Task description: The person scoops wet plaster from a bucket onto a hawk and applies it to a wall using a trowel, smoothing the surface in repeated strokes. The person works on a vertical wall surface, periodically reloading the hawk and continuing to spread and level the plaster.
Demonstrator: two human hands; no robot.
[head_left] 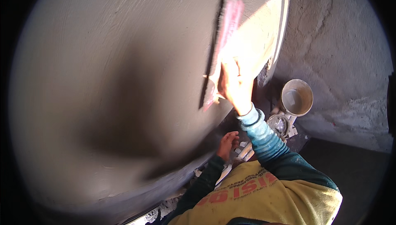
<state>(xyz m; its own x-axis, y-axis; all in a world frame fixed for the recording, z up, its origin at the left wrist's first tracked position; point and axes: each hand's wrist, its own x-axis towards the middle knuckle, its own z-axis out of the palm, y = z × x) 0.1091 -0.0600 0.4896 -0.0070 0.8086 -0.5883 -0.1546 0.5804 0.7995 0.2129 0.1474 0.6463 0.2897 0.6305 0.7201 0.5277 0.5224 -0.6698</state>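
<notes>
The right grip (236, 84) wraps the reddish float (232, 22), which extends above it, apparently so its long face meets the wall (103, 31); the left grip (227, 144), lower down, hangs loosely curled, seemingly empty.

The floor (346, 167) shows dark at the lower right of the frame. Right of centre stands a bucket (305, 94), its base partly hidden, with a clear tub (279, 125) just beside it, below left. Pale scraps (247, 152) lie at lower centre; grey rubble (167, 207) lies farther left, near the bottom edge.
</notes>
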